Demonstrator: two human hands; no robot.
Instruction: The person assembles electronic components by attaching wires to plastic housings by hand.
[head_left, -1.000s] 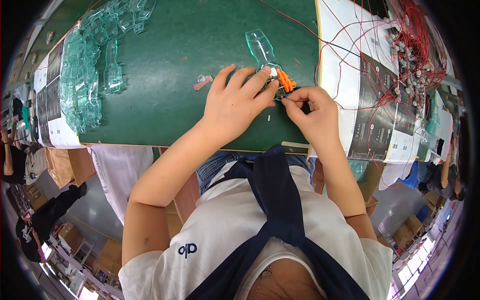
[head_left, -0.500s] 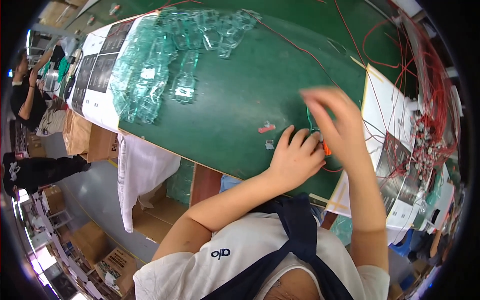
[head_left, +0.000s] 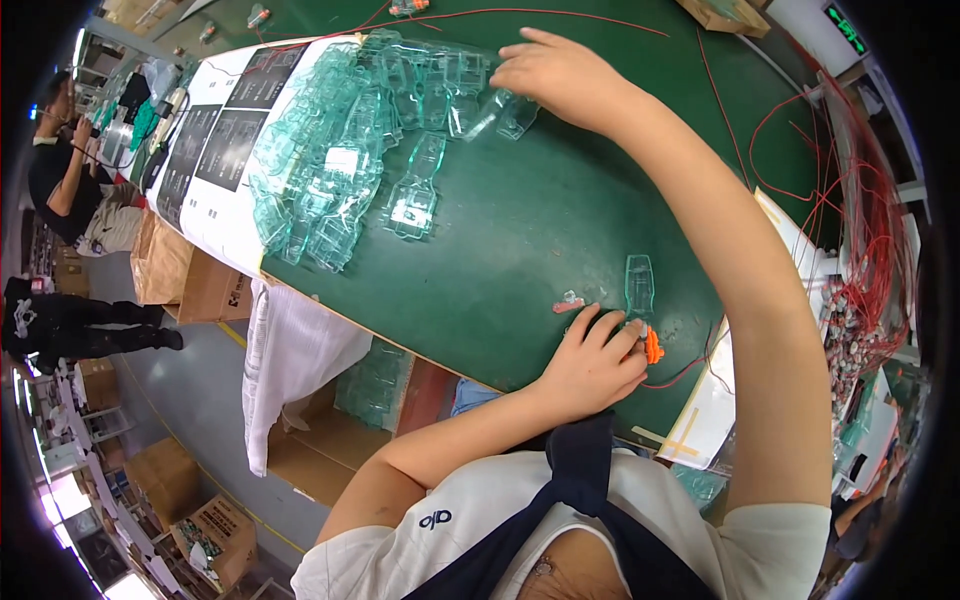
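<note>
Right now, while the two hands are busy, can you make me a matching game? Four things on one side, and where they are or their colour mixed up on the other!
Things
1. Left hand
2. Wire tangle
3. Right hand
4. Cloth

Places and colours
A. White, hanging below the edge of the table
B. Stretched out by the pile of clear green shells
C. At the single shell with the orange part
D. Red, near the picture's right edge

Right pairs: 1-C, 2-D, 3-B, 4-A

Left fingers (head_left: pixel 606 326) hide the green casing's (head_left: pixel 639 282) lower end
</note>
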